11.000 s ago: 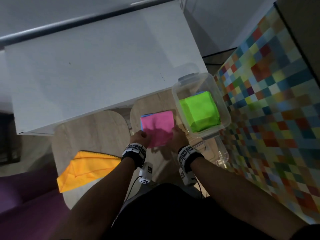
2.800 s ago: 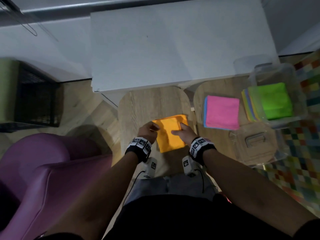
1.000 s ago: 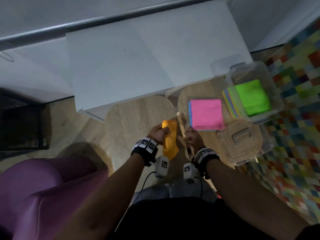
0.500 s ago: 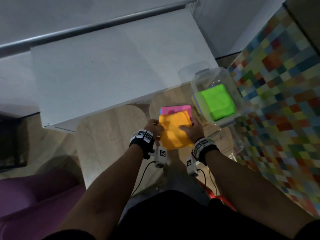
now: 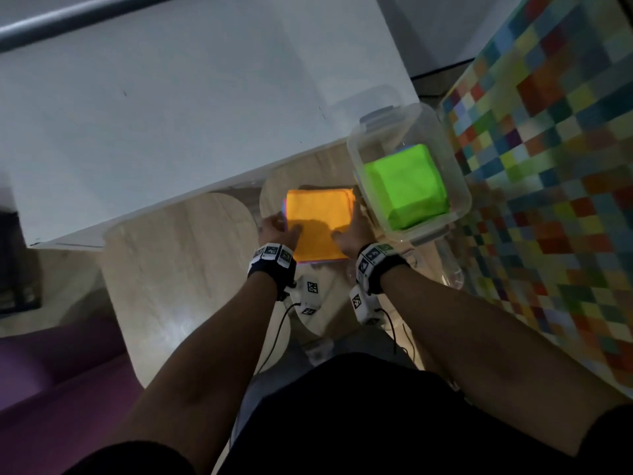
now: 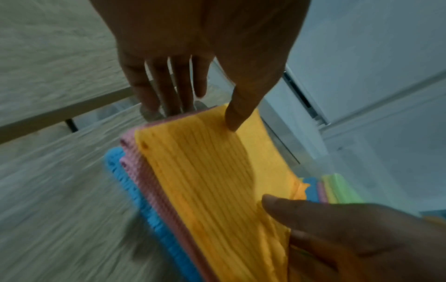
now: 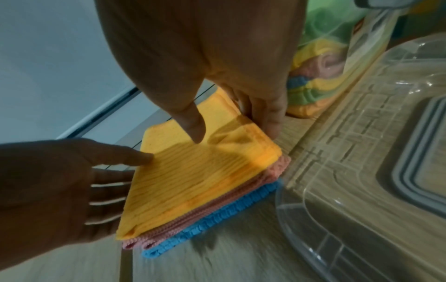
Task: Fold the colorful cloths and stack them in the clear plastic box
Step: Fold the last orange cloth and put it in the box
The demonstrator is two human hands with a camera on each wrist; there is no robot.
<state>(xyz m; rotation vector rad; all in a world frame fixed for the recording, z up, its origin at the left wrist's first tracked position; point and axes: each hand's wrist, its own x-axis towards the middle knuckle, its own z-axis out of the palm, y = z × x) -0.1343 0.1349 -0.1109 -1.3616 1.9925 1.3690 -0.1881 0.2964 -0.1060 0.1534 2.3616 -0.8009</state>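
A folded orange cloth [image 5: 318, 221] lies on top of a pink cloth [image 7: 241, 194] and a blue cloth [image 7: 217, 215], stacked on the small wooden table [image 5: 305, 310]. My left hand [image 5: 279, 229] is at the stack's left edge, thumb on the orange cloth [image 6: 217, 181], straight fingers [image 6: 169, 91] down the side. My right hand [image 5: 351, 228] mirrors it at the right edge, thumb on top and fingers [image 7: 265, 110] against the side. To the right of the stack stands the clear plastic box [image 5: 459, 186], with a green cloth [image 5: 406, 185] topping several folded cloths.
The box's clear lid [image 7: 362, 171] lies on the table just right of the stack. A second wooden table [image 5: 178, 275] stands to the left, a white cabinet top [image 5: 171, 114] behind. A multicoloured checked rug [image 5: 548, 166] covers the floor at right, and a purple seat [image 5: 51, 371] sits lower left.
The orange cloth was folded on the left table, carried right and laid on the pink stack. Since half a second ago both hands have settled at the stack's two sides.
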